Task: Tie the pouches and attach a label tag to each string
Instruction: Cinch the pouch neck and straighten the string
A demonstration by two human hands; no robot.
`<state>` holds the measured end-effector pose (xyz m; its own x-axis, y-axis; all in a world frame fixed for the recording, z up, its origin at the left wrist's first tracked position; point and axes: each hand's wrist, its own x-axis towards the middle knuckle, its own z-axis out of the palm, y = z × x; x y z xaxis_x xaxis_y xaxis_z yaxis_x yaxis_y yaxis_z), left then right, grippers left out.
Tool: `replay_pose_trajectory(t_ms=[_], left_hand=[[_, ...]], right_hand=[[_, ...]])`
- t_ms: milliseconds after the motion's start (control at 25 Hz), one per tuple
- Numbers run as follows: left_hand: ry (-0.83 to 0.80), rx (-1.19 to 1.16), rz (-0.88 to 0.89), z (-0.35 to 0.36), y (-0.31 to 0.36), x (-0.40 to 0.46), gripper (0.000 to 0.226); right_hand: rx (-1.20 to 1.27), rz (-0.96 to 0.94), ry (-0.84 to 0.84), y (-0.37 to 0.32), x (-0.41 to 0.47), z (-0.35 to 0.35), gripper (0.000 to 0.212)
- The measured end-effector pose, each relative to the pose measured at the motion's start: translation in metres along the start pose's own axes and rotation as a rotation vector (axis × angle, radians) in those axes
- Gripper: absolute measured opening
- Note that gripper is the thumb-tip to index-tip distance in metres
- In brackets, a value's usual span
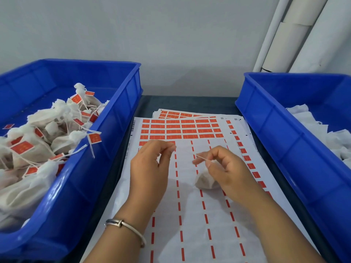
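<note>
The right hand point(226, 168) pinches a thin string point(201, 157) between thumb and forefinger, and the small white pouch point(206, 182) hangs from it just below, resting on the label sheet point(190, 215) on the desk point(190, 100). The string's free end runs up and to the left from the pinch — straight toward the left hand point(150, 168), which sits close by across a small gap. That hand has its thumb and fingertips drawn together at the last row of red labels point(180, 129); whether it already holds a peeled label I cannot tell. The left hand is the nearer one to the labels, so it would likely bring the tag across to the string's end. Tagged pouches fill the left bin point(91, 168) — untied ones lie in the right bin point(284, 149).
</note>
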<state>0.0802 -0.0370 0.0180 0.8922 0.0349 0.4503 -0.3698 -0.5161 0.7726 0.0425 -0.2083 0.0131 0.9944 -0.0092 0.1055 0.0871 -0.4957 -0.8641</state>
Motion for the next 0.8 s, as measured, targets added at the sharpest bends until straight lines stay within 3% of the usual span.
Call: replay_pose_trajectory(t_ms=[80,200,280,560,720,800], left_hand=[[0.013,-0.045,-0.059,0.0,0.0,0.001,0.023],[0.045,-0.086,-0.144,-0.001,0.0,0.005,0.017],[0.057,-0.107,-0.163,-0.002,0.0,0.007,0.007],[0.179,-0.206,-0.164,-0.004,0.002,0.003,0.007],[0.24,-0.275,-0.295,-0.004,0.002,0.008,0.008],[0.237,-0.296,-0.352,-0.003,0.0,0.01,0.012]], right_hand=[[0.037,0.068,-0.071,0.002,0.0,0.002,0.008],[-0.013,0.108,-0.111,-0.002,0.0,0.003,0.045],[-0.09,0.104,-0.14,-0.002,0.001,0.003,0.052],[-0.117,0.194,-0.258,0.0,0.003,-0.005,0.006],[0.06,0.23,-0.291,-0.001,-0.001,-0.011,0.009],[0.317,0.253,-0.275,-0.002,-0.003,-0.013,0.011]])
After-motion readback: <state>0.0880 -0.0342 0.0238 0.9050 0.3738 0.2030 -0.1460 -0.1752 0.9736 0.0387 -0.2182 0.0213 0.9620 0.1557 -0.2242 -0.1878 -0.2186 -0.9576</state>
